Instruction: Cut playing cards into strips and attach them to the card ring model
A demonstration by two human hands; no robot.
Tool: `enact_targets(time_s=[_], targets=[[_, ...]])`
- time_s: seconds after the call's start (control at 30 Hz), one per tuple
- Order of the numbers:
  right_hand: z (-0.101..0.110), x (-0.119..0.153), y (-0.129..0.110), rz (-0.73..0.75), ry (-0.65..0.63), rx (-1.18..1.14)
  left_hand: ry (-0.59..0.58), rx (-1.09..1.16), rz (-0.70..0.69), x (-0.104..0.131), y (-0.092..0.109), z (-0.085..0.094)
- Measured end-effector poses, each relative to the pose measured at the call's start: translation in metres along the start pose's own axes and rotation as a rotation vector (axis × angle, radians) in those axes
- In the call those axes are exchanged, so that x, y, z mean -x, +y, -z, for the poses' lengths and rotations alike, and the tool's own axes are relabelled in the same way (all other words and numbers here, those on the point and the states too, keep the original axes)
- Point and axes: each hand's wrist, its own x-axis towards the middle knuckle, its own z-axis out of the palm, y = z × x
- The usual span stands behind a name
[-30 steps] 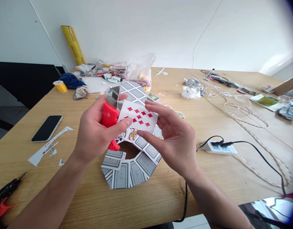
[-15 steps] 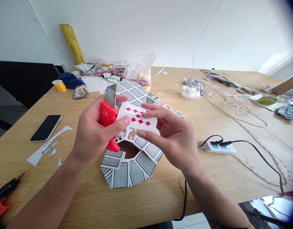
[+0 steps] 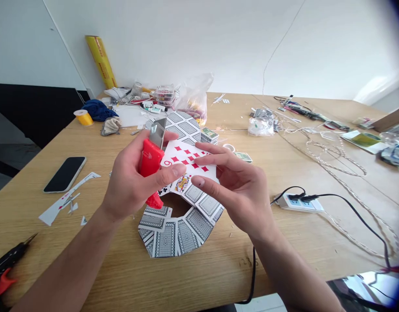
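My left hand (image 3: 131, 173) is closed around a red-handled cutting tool (image 3: 150, 158), its wide metal blade pointing up. The left thumb also presses on a white playing card (image 3: 186, 151) with red diamonds. Over the card's right side curves my right hand (image 3: 240, 186), fingertips on its face and thumb near the front edge. Below both hands lies a ring of overlapping playing cards (image 3: 176, 238), mostly back up, around an opening. One face card (image 3: 181, 184) shows its front. Behind the held card is a rounded panel of patterned card backs (image 3: 181, 125), partly hidden.
At left lie a phone (image 3: 65, 174), paper scraps (image 3: 61, 201) and a black pointed tool (image 3: 14, 253). A power strip (image 3: 297, 203) with plugged-in cords is at right. Card stacks (image 3: 209, 135), a plastic bag (image 3: 196, 99) and yellow spool (image 3: 83, 117) stand farther back.
Both hands, the card and the red-handled tool have shifted slightly right in view. The card is tilted a little more, showing its corner number. The grip looks the same.
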Motion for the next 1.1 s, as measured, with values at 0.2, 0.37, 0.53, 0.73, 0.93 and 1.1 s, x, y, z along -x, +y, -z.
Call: enact_targets(time_s=[0.2,0.37,0.53,0.73,0.93,1.1], targets=[[-0.003,-0.001,-0.002,-0.004,0.044,-0.029,0.009,0.048,-0.003,0.001,0.003,-0.002],[-0.005,-0.001,0.002,-0.029,0.107,-0.069,0.126,0.053,-0.037,0.001,0.003,-0.010],[-0.003,-0.003,0.004,-0.024,0.157,-0.061,0.127,0.077,0.045,0.001,0.001,-0.011],[-0.004,0.000,0.007,0.006,0.027,0.195,0.167,-0.038,0.016,0.000,0.000,-0.010],[-0.006,0.001,0.012,0.026,0.007,0.234,0.052,-0.004,0.083,0.001,0.004,-0.010],[0.003,-0.010,0.010,-0.122,0.014,0.028,-0.032,0.083,0.096,0.000,0.004,-0.009]])
